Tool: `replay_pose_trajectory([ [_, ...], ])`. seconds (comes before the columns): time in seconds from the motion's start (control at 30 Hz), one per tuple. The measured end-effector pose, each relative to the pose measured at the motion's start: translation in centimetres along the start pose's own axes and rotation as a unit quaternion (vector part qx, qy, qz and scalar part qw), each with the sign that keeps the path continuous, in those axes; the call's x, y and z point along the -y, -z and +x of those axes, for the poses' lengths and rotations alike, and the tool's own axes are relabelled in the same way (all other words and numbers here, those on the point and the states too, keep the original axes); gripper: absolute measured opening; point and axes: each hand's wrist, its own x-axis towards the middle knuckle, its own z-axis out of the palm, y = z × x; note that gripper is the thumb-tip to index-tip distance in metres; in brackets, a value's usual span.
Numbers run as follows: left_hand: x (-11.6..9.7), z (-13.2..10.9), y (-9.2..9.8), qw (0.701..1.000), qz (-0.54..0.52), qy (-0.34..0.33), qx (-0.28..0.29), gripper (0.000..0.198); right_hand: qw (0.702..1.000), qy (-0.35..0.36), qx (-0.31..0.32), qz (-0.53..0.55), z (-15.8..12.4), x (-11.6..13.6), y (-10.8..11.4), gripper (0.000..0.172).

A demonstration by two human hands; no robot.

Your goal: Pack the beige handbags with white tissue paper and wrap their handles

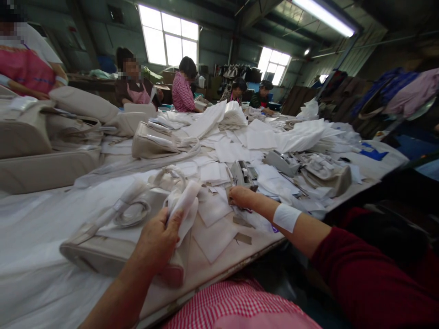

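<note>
A pale beige handbag [103, 251] lies on the table in front of me, with a coiled strap [132, 214] on top and handles [171, 176] standing up behind. My left hand [159, 235] is closed around white wrapping sheet [187, 201] at the bag's right side, thumb on top. Farther right, my right hand [243, 197] reaches down beside a small grey box [242, 172] that holds little items. Its fingers are curled together, and whatever they pinch is hidden. White paper sheets [212, 210] and small brown scraps [243, 238] lie between and below my hands.
More beige bags [154, 140] and a large stack of them [44, 169] occupy the left side. Piled white sheets [233, 114] cover the table's middle. Another open bag [325, 171] lies at right. The table edge [219, 278] runs close before me. Several people work across the table.
</note>
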Motion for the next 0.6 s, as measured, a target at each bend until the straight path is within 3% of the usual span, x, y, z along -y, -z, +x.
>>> replay_pose_trajectory([
  [0.4,0.0,-0.1,0.0,1.000,-0.003,-0.009,0.004,0.042,0.995,0.067,0.042,-0.066,0.5,2.2,0.5,0.019],
  [0.6,0.1,-0.3,0.1,1.000,-0.018,-0.005,0.004,0.044,0.997,0.025,0.007,-0.070,-0.3,3.5,0.0,0.017],
])
